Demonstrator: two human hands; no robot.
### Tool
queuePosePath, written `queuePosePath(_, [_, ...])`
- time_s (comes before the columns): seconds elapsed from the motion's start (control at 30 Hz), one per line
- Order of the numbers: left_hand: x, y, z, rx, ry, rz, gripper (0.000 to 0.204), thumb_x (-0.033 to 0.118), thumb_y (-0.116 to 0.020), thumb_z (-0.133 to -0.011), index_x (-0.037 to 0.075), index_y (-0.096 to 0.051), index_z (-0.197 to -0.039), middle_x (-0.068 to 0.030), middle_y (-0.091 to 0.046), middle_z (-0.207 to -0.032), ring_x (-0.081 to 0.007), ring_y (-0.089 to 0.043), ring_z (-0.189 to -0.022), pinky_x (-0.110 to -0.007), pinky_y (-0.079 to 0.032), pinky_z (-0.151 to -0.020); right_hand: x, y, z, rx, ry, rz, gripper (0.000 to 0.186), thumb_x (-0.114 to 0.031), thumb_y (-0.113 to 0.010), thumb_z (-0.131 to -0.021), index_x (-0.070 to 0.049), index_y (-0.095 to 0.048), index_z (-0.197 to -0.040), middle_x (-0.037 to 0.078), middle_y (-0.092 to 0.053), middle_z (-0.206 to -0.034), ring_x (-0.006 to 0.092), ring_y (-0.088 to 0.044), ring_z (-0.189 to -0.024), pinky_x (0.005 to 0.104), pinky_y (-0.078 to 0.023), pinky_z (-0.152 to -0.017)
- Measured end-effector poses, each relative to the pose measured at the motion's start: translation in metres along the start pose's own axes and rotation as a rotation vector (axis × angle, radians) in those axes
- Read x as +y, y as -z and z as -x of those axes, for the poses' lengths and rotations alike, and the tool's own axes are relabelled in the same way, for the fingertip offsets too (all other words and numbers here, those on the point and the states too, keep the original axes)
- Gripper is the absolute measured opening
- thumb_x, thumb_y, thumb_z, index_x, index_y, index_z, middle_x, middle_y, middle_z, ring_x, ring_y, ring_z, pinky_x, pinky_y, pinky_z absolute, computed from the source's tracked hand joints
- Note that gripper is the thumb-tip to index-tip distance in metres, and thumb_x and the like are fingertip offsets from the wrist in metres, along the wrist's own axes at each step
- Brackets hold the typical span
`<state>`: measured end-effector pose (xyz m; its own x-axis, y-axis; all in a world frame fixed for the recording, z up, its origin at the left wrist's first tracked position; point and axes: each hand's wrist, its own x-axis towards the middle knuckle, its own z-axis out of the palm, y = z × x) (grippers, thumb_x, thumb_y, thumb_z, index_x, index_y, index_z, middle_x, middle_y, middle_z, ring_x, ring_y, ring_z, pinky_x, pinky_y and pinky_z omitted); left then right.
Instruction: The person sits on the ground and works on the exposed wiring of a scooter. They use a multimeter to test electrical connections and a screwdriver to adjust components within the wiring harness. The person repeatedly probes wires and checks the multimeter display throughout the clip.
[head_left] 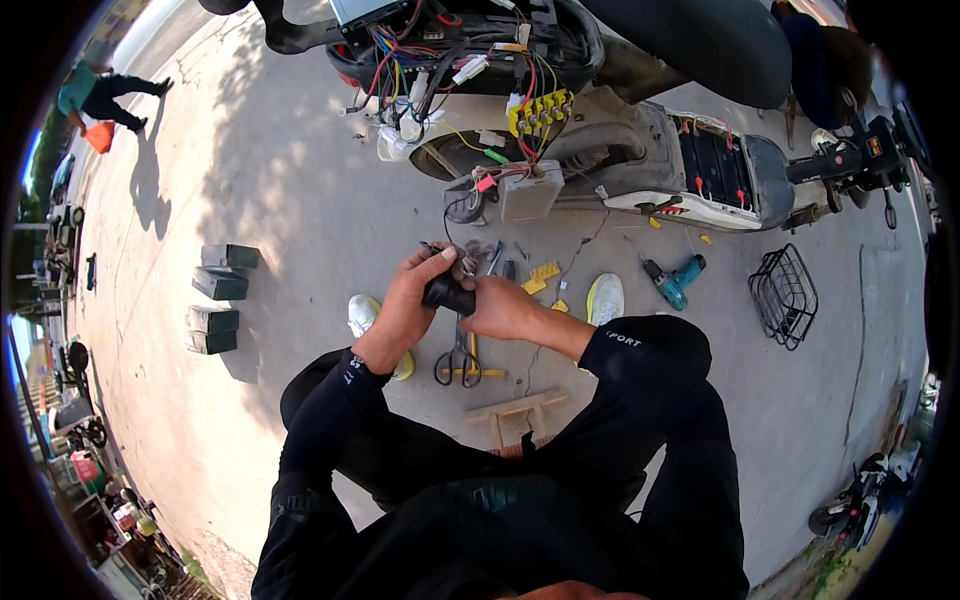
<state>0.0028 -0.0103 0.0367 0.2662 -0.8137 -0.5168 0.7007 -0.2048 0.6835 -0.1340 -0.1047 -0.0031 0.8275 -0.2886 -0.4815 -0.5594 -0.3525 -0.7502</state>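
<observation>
My left hand (404, 298) and my right hand (502, 308) meet above the ground between my feet. Both are closed on a short black roll (450, 296), which looks like tape. A thin dark cable (447, 226) runs from near my left fingertips toward the scooter. Just below the roll, black-handled scissors (459, 362) lie on the ground, beside a yellow T-shaped tool (489, 373). Ahead of my hands, a grey metal box (531, 192) stands against the electric scooter (622, 165), under a yellow terminal block (541, 112) and many loose coloured wires.
Right of my shoe (605, 299) lie a teal cordless drill (680, 282) and a black wire basket (784, 297). Several dark blocks (212, 330) stand at left. Yellow pieces (542, 274) lie ahead; a small wooden stool (515, 405) is between my legs. A person (105, 98) walks far left.
</observation>
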Motion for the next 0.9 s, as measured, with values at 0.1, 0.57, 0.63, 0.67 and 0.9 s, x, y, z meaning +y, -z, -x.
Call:
queuePosePath(0.1, [-0.0006,0.0022,-0.001,-0.009,-0.008,-0.001,0.02,0.021,-0.063,-0.095,0.003,-0.058,-0.102,-0.0061,-0.06,-0.083,-0.0218,-0.063,-0.081,-0.035,-0.05,-0.079,-0.0001,-0.0005,-0.0003,0.005,-0.004,-0.002,0.035,-0.023,-0.069,-0.069,0.002,-0.067,-0.093,0.024,-0.07,-0.089,0.0405,-0.069,-0.089,0.0455,-0.055,-0.079])
queuePosePath(0.57, [0.0003,0.0017,0.0006,0.029,0.003,-0.007,0.022,0.021,-0.063,-0.095,0.002,-0.057,-0.105,-0.006,-0.06,-0.084,-0.0221,-0.064,-0.08,-0.035,-0.05,-0.079,0.0001,-0.0026,-0.0014,0.032,0.019,0.01,0.034,-0.023,-0.071,-0.068,0.002,-0.067,-0.091,0.024,-0.07,-0.086,0.0405,-0.069,-0.086,0.0449,-0.056,-0.078])
queuePosePath(0.63, [0.0005,0.0021,0.001,0.033,0.0,-0.005,0.022,0.021,-0.063,-0.095,0.002,-0.057,-0.105,-0.0058,-0.06,-0.084,-0.0219,-0.064,-0.08,-0.035,-0.05,-0.079,-0.0009,-0.0024,-0.0015,0.03,0.025,0.013,0.034,-0.023,-0.071,-0.068,0.002,-0.067,-0.09,0.024,-0.07,-0.086,0.0405,-0.069,-0.086,0.0449,-0.056,-0.078])
queuePosePath(0.67, [0.0004,0.0025,0.0008,0.028,0.002,-0.001,0.022,0.021,-0.063,-0.095,0.002,-0.058,-0.104,-0.0058,-0.06,-0.084,-0.0218,-0.064,-0.08,-0.035,-0.05,-0.079,-0.001,-0.0022,-0.0014,0.03,0.026,0.015,0.034,-0.023,-0.071,-0.068,0.002,-0.066,-0.09,0.024,-0.07,-0.086,0.0405,-0.069,-0.086,0.045,-0.056,-0.078])
queuePosePath(0.9, [0.0019,-0.0001,-0.0018,0.015,0.036,0.006,0.02,0.02,-0.065,-0.095,0.003,-0.06,-0.104,-0.0058,-0.061,-0.083,-0.0205,-0.064,-0.078,-0.034,-0.051,-0.076,0.0059,-0.0014,-0.0023,0.003,0.018,-0.052,0.035,-0.024,-0.071,-0.067,0.003,-0.065,-0.09,0.024,-0.069,-0.085,0.0399,-0.069,-0.086,0.0447,-0.055,-0.078])
